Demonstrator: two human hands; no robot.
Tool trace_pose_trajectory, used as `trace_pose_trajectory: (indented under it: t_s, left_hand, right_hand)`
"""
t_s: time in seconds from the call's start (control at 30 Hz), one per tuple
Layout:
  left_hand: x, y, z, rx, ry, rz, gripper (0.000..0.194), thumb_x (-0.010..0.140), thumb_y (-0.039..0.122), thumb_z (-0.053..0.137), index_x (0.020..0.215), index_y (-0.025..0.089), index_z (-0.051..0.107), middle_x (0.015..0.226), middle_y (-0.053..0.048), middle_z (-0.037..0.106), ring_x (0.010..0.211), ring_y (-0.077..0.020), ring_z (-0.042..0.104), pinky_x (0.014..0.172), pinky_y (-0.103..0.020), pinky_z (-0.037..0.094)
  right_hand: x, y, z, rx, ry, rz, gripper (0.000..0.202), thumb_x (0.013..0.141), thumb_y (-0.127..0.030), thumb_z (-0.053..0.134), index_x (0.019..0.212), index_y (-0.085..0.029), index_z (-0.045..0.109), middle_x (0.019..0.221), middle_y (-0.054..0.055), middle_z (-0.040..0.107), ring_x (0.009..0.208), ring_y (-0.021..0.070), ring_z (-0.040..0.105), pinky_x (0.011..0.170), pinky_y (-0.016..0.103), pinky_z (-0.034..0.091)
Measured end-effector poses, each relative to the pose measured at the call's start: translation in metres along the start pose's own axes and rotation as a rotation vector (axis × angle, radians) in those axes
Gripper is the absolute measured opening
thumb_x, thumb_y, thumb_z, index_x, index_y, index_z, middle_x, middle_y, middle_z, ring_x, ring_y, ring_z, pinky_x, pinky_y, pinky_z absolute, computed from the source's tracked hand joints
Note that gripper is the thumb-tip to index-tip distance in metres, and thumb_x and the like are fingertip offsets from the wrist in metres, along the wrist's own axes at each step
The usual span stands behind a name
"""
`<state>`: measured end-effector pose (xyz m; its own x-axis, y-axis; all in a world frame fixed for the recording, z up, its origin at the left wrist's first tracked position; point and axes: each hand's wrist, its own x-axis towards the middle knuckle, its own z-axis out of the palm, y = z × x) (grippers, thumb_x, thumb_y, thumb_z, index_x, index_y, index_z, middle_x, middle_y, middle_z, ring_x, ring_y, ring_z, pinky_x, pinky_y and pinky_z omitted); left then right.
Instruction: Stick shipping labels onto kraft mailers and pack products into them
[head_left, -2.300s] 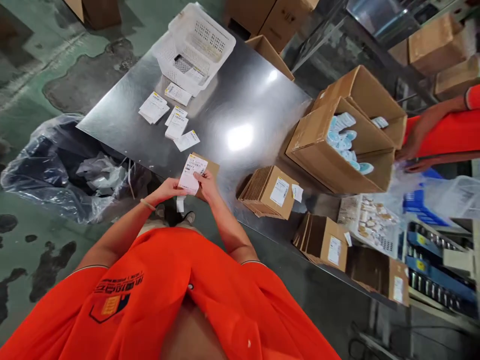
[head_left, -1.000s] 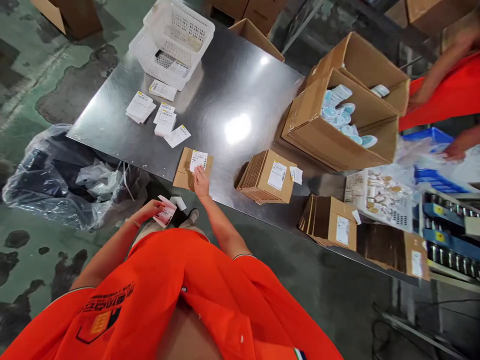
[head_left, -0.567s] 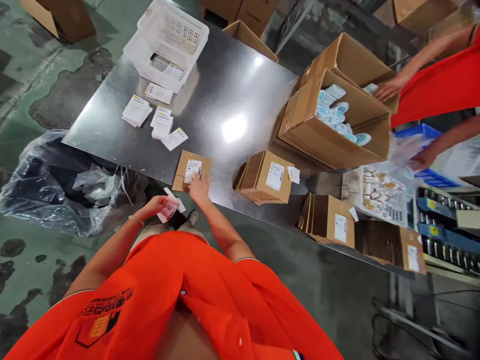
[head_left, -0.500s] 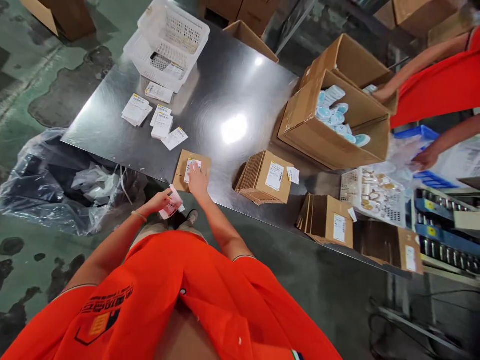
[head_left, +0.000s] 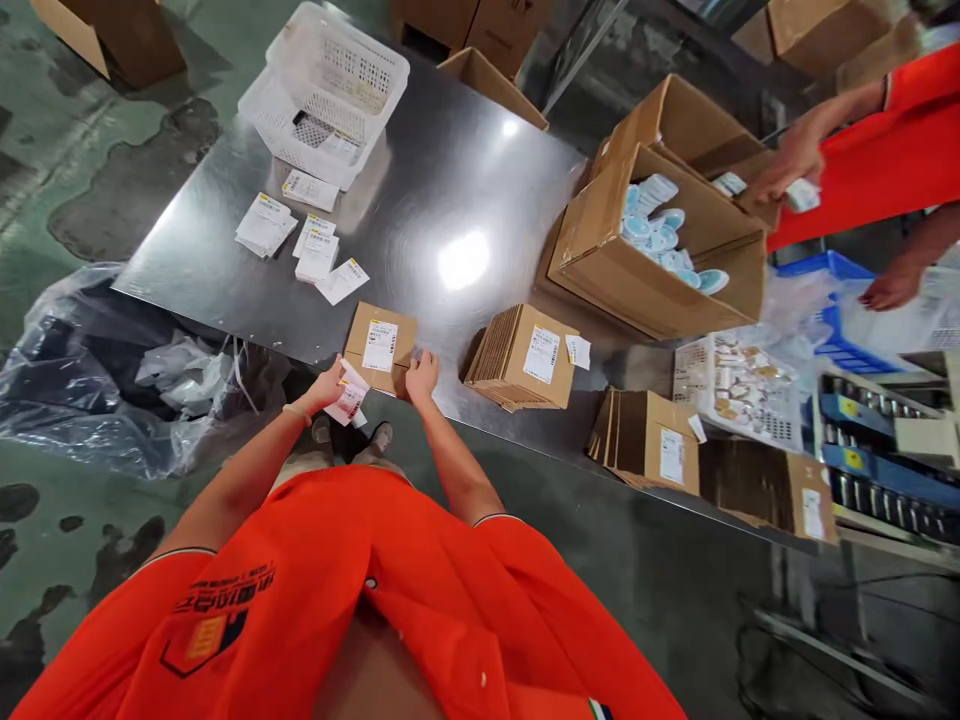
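Observation:
At the near edge of the table lies a small flat cardboard box [head_left: 358,334] with a white printed label [head_left: 380,345] on its top. My left hand [head_left: 327,388] is closed around a strip of labels [head_left: 350,396], at the box's near left corner. The strip hangs down over the table edge. My right hand [head_left: 422,375] grips the right side of the box, fingers bent; part of the fingertips is hidden. To the right stands a row of folded cardboard boxes [head_left: 499,355], the end one bearing a label.
Stacks of printed slips [head_left: 316,255] lie by a white plastic basket [head_left: 367,125]. A large carton [head_left: 600,270] holds blue-white packs. More folded boxes [head_left: 649,435] line the front edge. A co-worker's hand [head_left: 795,160] holds a small pack. A plastic-lined bin [head_left: 161,440] stands left.
My right hand has moved from the label on top to the right side of the box, uncovering the label. My left hand keeps the strip. The co-worker's hand has lifted a pack.

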<state>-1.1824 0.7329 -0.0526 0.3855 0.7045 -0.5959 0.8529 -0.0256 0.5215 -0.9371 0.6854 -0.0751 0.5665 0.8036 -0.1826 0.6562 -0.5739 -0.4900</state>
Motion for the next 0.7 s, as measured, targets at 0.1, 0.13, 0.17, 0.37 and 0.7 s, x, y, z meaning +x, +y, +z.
trace_pose_trajectory:
  t_s: [0.1,0.13,0.17,0.37,0.7]
  left_hand:
    - [0.000,0.003,0.003,0.032,-0.023,-0.023,0.092,0.099,0.011,0.064,0.183,0.004,0.027,0.135,-0.025,0.080,0.122,-0.0335,0.080,0.101,-0.034,0.059]
    - [0.000,0.004,0.004,0.073,-0.026,-0.037,0.092,0.099,0.014,0.065,0.183,0.006,0.027,0.136,-0.027,0.079,0.124,-0.0355,0.079,0.101,-0.036,0.059]
    - [0.000,0.005,0.004,0.122,-0.026,-0.049,0.092,0.100,0.018,0.066,0.183,0.007,0.028,0.138,-0.029,0.078,0.127,-0.0374,0.079,0.102,-0.038,0.060]
    - [0.005,0.006,-0.001,0.168,0.012,-0.079,0.086,0.095,0.019,0.069,0.177,0.011,0.045,0.135,-0.030,0.079,0.128,-0.0419,0.078,0.101,-0.040,0.061]
    - [-0.002,0.010,0.016,-0.349,0.136,0.178,0.077,0.084,0.016,0.073,0.161,0.011,0.064,0.118,-0.012,0.085,0.105,-0.0274,0.080,0.097,-0.035,0.063]
  right_hand:
    - [-0.020,-0.009,0.020,-0.006,-0.113,-0.288,0.057,0.114,-0.030,0.053,0.167,-0.010,0.057,0.176,0.022,0.052,0.165,0.0343,0.044,0.138,0.051,0.035]
    - [-0.025,-0.011,0.025,-0.038,-0.194,-0.426,0.061,0.113,-0.035,0.059,0.170,-0.013,0.056,0.179,0.019,0.050,0.170,0.0340,0.040,0.140,0.051,0.032]
    - [-0.027,-0.012,0.029,-0.085,-0.285,-0.561,0.066,0.111,-0.040,0.064,0.172,-0.015,0.054,0.181,0.018,0.048,0.173,0.0345,0.036,0.142,0.053,0.028]
    - [-0.029,0.022,0.014,-0.129,-0.293,-0.443,0.067,0.110,-0.045,0.063,0.171,-0.016,0.056,0.181,0.021,0.047,0.176,0.0382,0.031,0.140,0.060,0.028]
    - [0.021,0.020,-0.030,0.454,0.072,0.198,0.046,0.101,-0.022,0.053,0.142,-0.009,0.068,0.133,0.019,0.078,0.122,0.0280,0.073,0.111,0.044,0.059]
